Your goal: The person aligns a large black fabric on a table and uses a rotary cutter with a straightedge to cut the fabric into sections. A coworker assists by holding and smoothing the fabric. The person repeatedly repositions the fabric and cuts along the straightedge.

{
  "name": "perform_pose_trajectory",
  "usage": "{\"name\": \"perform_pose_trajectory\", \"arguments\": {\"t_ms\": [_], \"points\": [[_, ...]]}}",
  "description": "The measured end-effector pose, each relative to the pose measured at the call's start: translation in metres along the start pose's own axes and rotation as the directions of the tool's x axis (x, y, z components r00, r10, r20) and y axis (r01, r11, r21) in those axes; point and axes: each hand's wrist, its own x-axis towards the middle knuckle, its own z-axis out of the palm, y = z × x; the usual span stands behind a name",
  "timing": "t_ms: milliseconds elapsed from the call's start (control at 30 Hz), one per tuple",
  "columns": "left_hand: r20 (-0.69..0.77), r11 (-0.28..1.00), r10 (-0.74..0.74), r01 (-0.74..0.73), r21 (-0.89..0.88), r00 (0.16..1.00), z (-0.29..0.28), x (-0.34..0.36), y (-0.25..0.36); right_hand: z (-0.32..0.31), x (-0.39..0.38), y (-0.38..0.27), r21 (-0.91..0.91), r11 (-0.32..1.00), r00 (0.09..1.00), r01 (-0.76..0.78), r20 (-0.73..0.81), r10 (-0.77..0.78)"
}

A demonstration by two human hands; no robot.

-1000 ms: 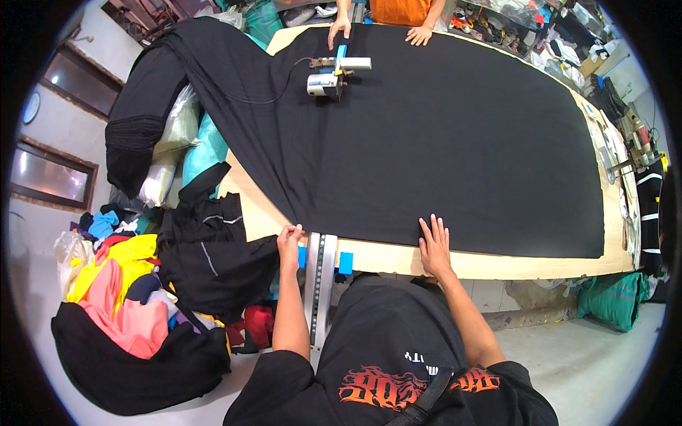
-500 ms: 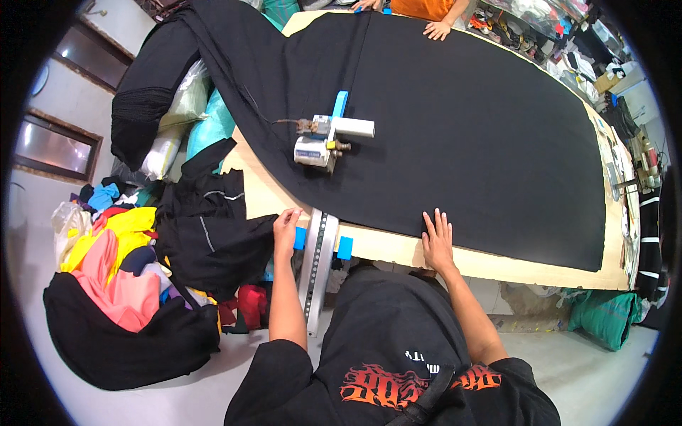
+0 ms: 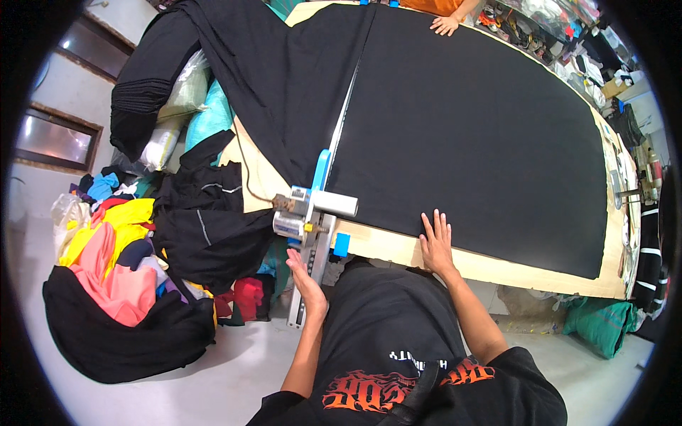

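Black fabric (image 3: 469,142) lies spread on a pale board (image 3: 526,273), with a narrow light slit running down it to a white-and-silver cutting machine (image 3: 312,213) with a blue handle and a cable. The machine sits on a metal rail (image 3: 295,312) at the near edge, beside a blue block (image 3: 341,245). Just below the machine is my left hand (image 3: 307,287), fingers extended and raised, holding nothing. My right hand (image 3: 437,241) rests flat on the fabric's near edge, fingers apart.
A co-worker's hand (image 3: 445,23) rests at the far edge. Colourful garments (image 3: 114,255) are heaped at left, below bagged bundles (image 3: 206,117) draped in black cloth. A clamp-like metal device (image 3: 629,195) stands at the right end; a green sack (image 3: 597,326) lies on the floor (image 3: 213,397).
The cutting machine has travelled from the far edge to the near rail, leaving the slit. My left hand has dropped lower and opened out. The co-worker's hand near the machine has gone from view.
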Motion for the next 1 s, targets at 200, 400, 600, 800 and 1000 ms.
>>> {"name": "perform_pose_trajectory", "arguments": {"t_ms": [200,400,600,800,1000], "points": [[-0.201,0.952,-0.272,0.233,-0.197,0.941,-0.013,0.0,0.01,-0.006,0.002,-0.001,0.025,0.999,1.0,0.02,0.018,-0.02],[-0.139,0.94,-0.315,0.287,-0.186,0.939,0.011,0.023,0.031,-0.004,0.005,-0.006,-0.004,1.0,0.999,-0.009,0.041,0.009],[0.19,0.958,-0.158,0.197,-0.209,0.969,0.138,0.153,0.082,-0.003,0.008,-0.008,-0.017,0.999,0.998,-0.03,0.051,0.03],[0.637,0.829,0.554,-0.431,-0.357,0.536,0.307,0.146,0.195,-0.01,0.008,-0.013,0.02,0.999,0.999,-0.034,0.018,0.034],[0.944,0.86,0.306,-0.461,-0.218,0.126,0.303,0.058,0.166,-0.009,0.009,-0.007,0.101,0.992,0.993,-0.071,-0.088,0.08]]}}
